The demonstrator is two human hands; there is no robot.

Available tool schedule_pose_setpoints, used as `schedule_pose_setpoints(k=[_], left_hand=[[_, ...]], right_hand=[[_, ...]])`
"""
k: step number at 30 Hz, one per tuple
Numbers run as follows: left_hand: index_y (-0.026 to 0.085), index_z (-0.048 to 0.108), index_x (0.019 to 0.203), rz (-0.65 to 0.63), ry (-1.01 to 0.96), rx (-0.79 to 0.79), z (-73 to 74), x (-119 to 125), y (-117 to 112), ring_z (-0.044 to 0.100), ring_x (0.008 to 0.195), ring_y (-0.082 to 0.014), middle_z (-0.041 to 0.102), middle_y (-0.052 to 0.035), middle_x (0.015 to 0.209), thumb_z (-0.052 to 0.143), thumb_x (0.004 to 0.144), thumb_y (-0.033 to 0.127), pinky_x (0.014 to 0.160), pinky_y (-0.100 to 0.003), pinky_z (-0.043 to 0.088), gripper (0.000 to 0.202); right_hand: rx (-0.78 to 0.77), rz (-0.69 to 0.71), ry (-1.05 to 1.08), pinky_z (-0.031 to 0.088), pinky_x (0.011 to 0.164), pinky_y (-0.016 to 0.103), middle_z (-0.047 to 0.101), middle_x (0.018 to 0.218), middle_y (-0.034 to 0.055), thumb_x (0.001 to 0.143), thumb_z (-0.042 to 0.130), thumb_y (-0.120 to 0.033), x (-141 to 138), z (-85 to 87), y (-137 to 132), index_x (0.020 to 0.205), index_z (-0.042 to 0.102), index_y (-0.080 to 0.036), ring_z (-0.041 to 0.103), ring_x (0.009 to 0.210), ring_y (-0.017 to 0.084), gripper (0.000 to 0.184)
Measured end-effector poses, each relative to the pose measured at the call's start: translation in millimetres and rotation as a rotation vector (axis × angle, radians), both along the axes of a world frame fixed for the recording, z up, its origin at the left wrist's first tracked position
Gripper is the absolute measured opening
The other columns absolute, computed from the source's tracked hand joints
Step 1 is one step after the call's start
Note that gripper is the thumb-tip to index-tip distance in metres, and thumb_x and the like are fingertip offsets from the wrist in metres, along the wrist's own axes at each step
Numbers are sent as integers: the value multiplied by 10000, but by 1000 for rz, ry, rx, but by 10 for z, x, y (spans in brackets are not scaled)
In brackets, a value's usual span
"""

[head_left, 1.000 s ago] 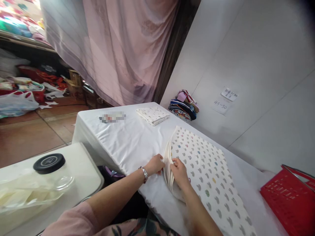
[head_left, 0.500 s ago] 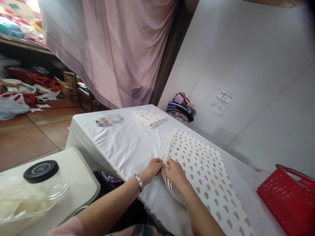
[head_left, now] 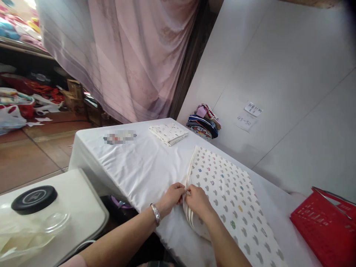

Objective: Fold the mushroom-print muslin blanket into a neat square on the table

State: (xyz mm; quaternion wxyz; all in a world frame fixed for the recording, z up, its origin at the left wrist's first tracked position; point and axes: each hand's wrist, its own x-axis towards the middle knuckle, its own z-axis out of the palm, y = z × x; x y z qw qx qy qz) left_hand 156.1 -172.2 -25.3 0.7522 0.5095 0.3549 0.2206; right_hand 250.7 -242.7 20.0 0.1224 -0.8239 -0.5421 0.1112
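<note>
A folded white cloth (head_left: pixel 236 193) printed with grey shapes and a few coloured ones lies on the table, its layered edge facing left. At that edge my left hand (head_left: pixel 175 193), with a silver bracelet on the wrist, pinches the layers. Close beside it my right hand (head_left: pixel 197 200) also has its fingers closed on the edge, from the printed side. The fingertips of both hands nearly meet. Below them the layers fan slightly apart and hang in a curve near the table's front edge.
A smaller folded patterned cloth (head_left: pixel 168 133) rests farther back on the white-covered table (head_left: pixel 144 167). Stacked clothes (head_left: pixel 204 122) stand by the wall. On the right sits a red basket (head_left: pixel 325 226). A black-lidded jar (head_left: pixel 35 200) stands on a side table (head_left: pixel 83 196).
Both hands have shifted slightly downward along the cloth's edge, still pinching it. The view has moved a little, so the side table and jar sit farther left.
</note>
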Motion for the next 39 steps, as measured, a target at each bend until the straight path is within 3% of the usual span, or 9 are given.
schedule_pose_setpoints(k=[5,9,12,16,22,26,31,34,39], left_hand=[[167,460,698,-45,51,-8,-1,-8,22,431,392,-79,458,56,455,523,717,335,373,-188,278,180],[175,441,725,-94,141,44,5,29,82,415,365,-87,436,65,407,545,718,470,359,-195,271,312],[169,446,748,-155,181,62,10,52,135,427,363,-92,447,63,396,560,717,443,360,-194,285,298],[166,451,761,-174,230,47,46,53,176,456,371,-97,480,56,424,562,720,354,355,-191,296,222],[143,502,600,-310,303,123,103,57,252,412,325,-88,474,19,378,479,775,350,340,-197,286,272],[158,472,571,-319,391,225,120,83,312,417,308,-94,452,29,354,486,762,308,327,-193,273,243],[166,454,602,-337,413,255,120,115,335,469,318,-115,507,13,411,483,761,335,331,-199,294,234],[168,461,622,-327,432,305,105,122,359,480,320,-139,501,0,395,447,773,457,339,-217,324,326],[167,492,624,-300,462,419,65,116,414,500,334,-153,519,-3,410,478,745,447,372,-237,364,305]], right_hand=[[130,-5,203,305,542,229,595,652,11,685,451,-129,23,-119,6,714,576,-180,514,613,131,138],[163,2,662,332,468,220,574,610,-6,793,456,-293,57,-169,-48,825,590,-179,478,509,113,179],[113,36,1002,333,410,205,604,677,7,808,476,-415,112,-195,-111,937,597,-183,477,494,105,292],[89,34,1150,346,406,188,609,674,14,788,524,-433,217,-233,-152,983,617,-180,496,515,101,333],[-7,50,1159,354,414,191,603,617,4,748,549,-335,328,-254,-74,1020,628,-170,515,492,99,327],[-65,103,1123,367,443,197,605,626,-6,711,552,-289,413,-198,0,987,647,-165,523,494,90,317],[124,87,984,395,472,215,590,624,-10,716,516,-278,552,-123,208,947,647,-151,537,531,104,294],[243,-25,781,392,465,206,580,627,-10,720,469,-227,572,-194,359,912,636,-143,520,524,99,268],[114,-15,630,375,437,203,523,519,-47,724,421,-162,527,-434,443,996,598,-163,469,434,98,325]])
